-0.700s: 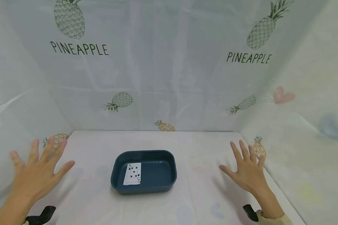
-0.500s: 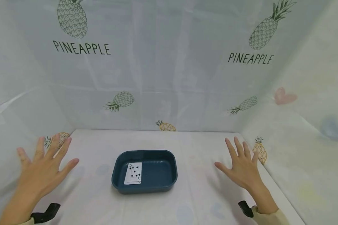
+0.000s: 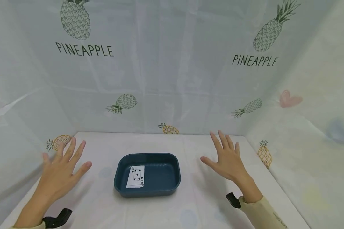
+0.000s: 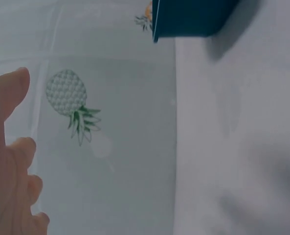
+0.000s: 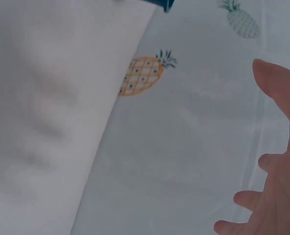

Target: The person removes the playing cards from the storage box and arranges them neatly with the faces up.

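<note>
A dark blue rectangular tray stands in the middle of the table in the head view. Inside it, toward the left, lie playing cards, the top one a five of spades, with another edge showing beneath. My left hand hovers to the left of the tray, fingers spread and holding nothing. To the tray's right, my right hand is likewise raised with fingers spread and nothing in it. Each wrist view shows the hand at its outer side, and a part of the tray at the top.
The white table has faint pastel prints. Behind it hangs a pale sheet printed with pineapples, and similar sheets enclose the left and right sides. Black straps sit at both wrists.
Both hands have moved inward toward the tray, the left one rightward and the right one leftward and slightly farther back. The tray and cards have stayed in place.
</note>
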`<act>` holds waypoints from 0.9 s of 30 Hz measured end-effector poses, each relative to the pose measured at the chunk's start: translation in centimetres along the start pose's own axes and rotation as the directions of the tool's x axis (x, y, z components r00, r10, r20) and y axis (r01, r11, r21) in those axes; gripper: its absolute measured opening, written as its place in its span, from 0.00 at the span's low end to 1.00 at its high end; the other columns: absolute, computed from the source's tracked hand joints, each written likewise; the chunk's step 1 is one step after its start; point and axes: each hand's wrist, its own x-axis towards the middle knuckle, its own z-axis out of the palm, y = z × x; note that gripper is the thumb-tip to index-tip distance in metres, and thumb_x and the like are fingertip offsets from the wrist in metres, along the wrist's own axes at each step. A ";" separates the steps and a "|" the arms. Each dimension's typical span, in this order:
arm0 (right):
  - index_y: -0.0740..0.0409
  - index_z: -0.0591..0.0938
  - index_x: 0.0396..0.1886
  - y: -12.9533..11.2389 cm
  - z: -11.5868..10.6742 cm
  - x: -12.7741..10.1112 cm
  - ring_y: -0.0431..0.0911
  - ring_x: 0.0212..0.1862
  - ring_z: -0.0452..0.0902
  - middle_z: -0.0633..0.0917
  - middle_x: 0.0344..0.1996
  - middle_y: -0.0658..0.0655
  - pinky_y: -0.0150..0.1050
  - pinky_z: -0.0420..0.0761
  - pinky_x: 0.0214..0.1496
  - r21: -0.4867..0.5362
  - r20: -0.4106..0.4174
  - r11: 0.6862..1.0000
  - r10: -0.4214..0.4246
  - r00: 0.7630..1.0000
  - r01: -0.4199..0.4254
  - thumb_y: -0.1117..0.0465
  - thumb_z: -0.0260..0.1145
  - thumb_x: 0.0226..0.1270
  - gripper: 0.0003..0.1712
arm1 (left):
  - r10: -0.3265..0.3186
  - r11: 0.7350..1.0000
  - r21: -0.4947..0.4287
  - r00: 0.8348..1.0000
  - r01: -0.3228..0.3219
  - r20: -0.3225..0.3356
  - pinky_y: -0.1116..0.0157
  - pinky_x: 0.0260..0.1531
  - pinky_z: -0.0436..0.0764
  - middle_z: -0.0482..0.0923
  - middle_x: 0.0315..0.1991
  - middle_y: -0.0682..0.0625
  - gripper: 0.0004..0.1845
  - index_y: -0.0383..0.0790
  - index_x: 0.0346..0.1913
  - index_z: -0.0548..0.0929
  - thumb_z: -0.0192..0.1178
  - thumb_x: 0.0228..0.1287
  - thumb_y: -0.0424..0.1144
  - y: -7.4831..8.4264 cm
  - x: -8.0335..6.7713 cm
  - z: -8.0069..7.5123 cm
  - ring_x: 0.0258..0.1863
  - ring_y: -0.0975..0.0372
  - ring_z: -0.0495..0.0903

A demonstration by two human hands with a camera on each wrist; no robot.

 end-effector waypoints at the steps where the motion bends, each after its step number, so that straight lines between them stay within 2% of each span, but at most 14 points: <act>1: 0.44 0.51 0.89 -0.4 0.1 0.3 0.71 0.83 0.45 0.51 0.86 0.63 0.82 0.42 0.74 0.008 0.001 1.000 -0.008 1.000 0.008 0.29 0.68 0.67 0.61 | 0.001 1.000 -0.027 1.000 -0.001 0.001 0.24 0.65 0.18 0.37 0.87 0.40 0.48 0.54 0.88 0.42 0.55 0.79 0.63 0.2 0.0 0.2 0.85 0.40 0.26; 8: 0.46 0.52 0.89 -3.1 1.1 2.3 0.70 0.83 0.48 0.53 0.86 0.64 0.80 0.47 0.75 0.082 0.019 0.995 -0.064 0.998 0.062 0.32 0.70 0.67 0.60 | -0.003 0.975 -0.220 0.999 0.011 0.035 0.29 0.70 0.18 0.37 0.87 0.39 0.45 0.49 0.88 0.44 0.55 0.81 0.56 1.7 0.0 1.2 0.85 0.39 0.30; 12: 0.45 0.52 0.89 -4.6 1.7 3.2 0.68 0.82 0.52 0.54 0.85 0.63 0.79 0.57 0.74 0.156 0.026 0.984 -0.093 0.995 0.088 0.33 0.71 0.67 0.60 | -0.033 0.946 -0.319 0.997 0.052 0.065 0.25 0.71 0.28 0.38 0.87 0.38 0.44 0.47 0.88 0.45 0.55 0.82 0.55 3.1 0.2 1.7 0.85 0.37 0.34; 15: 0.44 0.51 0.89 -5.9 2.2 3.7 0.67 0.82 0.54 0.54 0.85 0.61 0.77 0.65 0.70 0.222 0.054 0.971 -0.101 0.993 0.087 0.33 0.71 0.67 0.60 | -0.067 0.911 -0.399 0.991 0.108 0.116 0.21 0.70 0.40 0.39 0.87 0.38 0.45 0.48 0.88 0.45 0.55 0.81 0.56 4.3 0.3 2.1 0.84 0.35 0.38; 18: 0.42 0.51 0.89 -7.1 2.9 4.1 0.65 0.82 0.56 0.54 0.85 0.60 0.74 0.70 0.68 0.285 0.093 0.955 -0.108 0.990 0.078 0.33 0.72 0.67 0.60 | -0.085 0.864 -0.477 0.981 0.161 0.176 0.21 0.68 0.50 0.41 0.87 0.38 0.45 0.49 0.88 0.44 0.56 0.81 0.57 5.3 0.4 2.6 0.83 0.34 0.44; 24: 0.41 0.51 0.89 -9.7 4.2 4.8 0.61 0.82 0.56 0.56 0.85 0.59 0.70 0.73 0.69 0.366 0.161 0.927 -0.143 0.977 0.075 0.34 0.72 0.68 0.59 | -0.113 0.778 -0.576 0.958 0.251 0.265 0.32 0.66 0.70 0.50 0.84 0.32 0.45 0.48 0.88 0.44 0.55 0.82 0.57 6.8 -0.1 3.5 0.76 0.32 0.63; 27: 0.41 0.53 0.88 -10.8 4.7 5.1 0.60 0.81 0.59 0.58 0.84 0.57 0.70 0.73 0.69 0.395 0.176 0.916 -0.154 0.972 0.073 0.35 0.72 0.68 0.58 | -0.121 0.736 -0.611 0.944 0.293 0.307 0.35 0.66 0.73 0.51 0.84 0.32 0.46 0.47 0.88 0.44 0.56 0.82 0.56 7.5 -0.3 3.7 0.75 0.33 0.66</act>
